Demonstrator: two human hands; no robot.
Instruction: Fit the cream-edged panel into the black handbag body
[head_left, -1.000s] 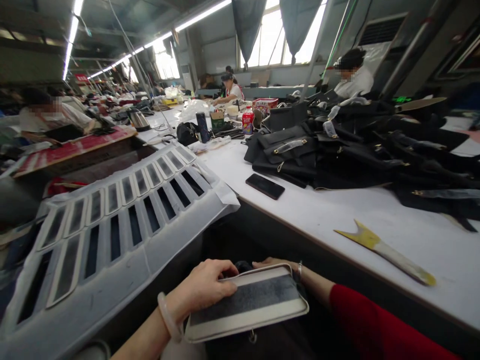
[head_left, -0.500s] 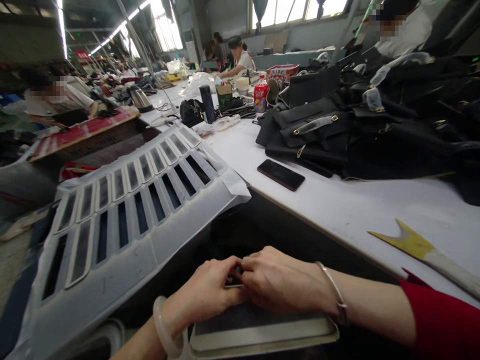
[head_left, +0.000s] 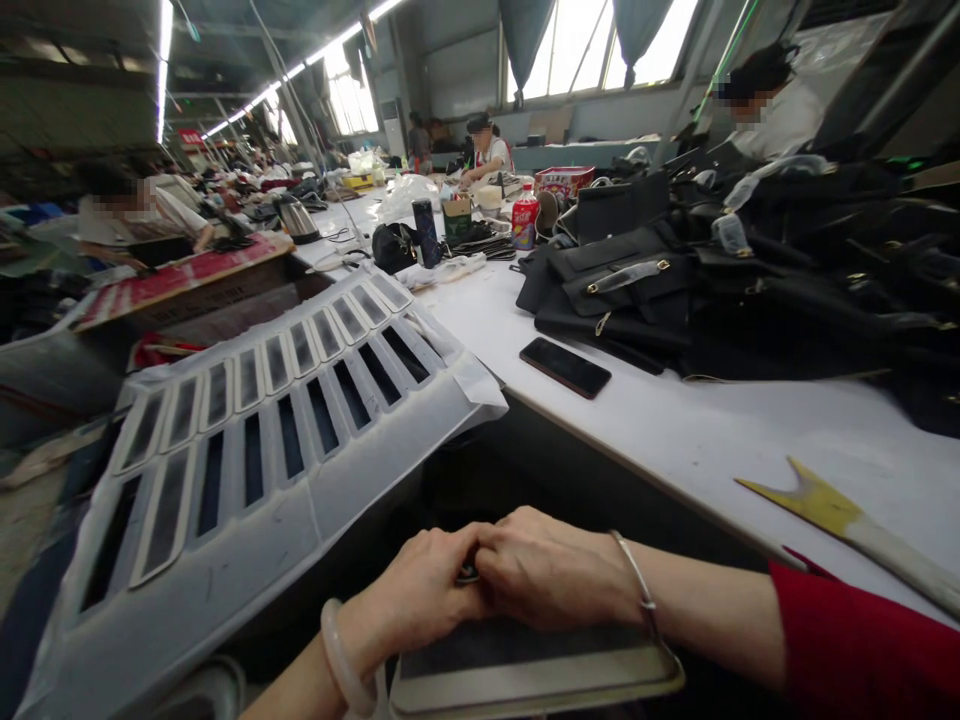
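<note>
Under both hands (head_left: pixel 551 575), pale-edged panel (head_left: pixel 525 675), nearby, slotted tray (head_left: pixel 247 575) (panels (head_left: pixel 161 515) aboard)

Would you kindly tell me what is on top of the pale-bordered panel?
The left hand and right hand meet over the far side of the panel; its dark strip partly shows. They cover its far edge.

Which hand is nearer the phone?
Right: the right hand is almost straight below the phone in the picture; the left hand is farther, below and left of it.

Pale-rimmed dark panel (head_left: pixel 536 676), rounded corners, partly hidden beneath 2 hands (head_left: pixel 551 575).
</note>
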